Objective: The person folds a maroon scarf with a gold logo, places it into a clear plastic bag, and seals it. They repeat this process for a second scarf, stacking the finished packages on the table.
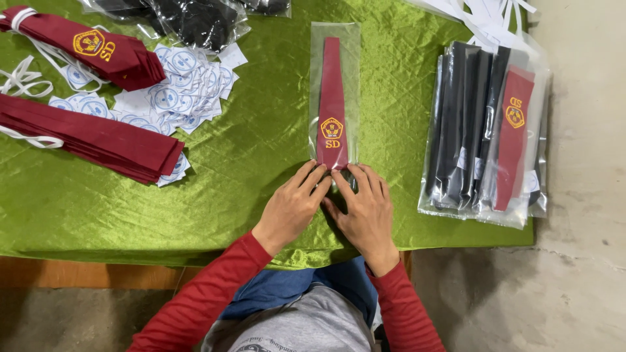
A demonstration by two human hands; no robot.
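A maroon necktie with a yellow embroidered badge (332,98) lies inside a narrow clear plastic sleeve (353,45) in the middle of the green cloth. My left hand (291,206) and my right hand (365,208) press side by side on the sleeve's near end, fingertips at the tie's pointed tip. Both palms face down and the fingers lie flat on the plastic. Whether the near end of the sleeve is folded under my hands is hidden.
A stack of bagged dark and maroon ties (486,130) lies at the right. Loose maroon ties (91,137) and another bundle (98,49) lie at the left, over small white round-printed labels (182,91). Bagged black items (195,19) sit at the back. The table edge (85,274) is near me.
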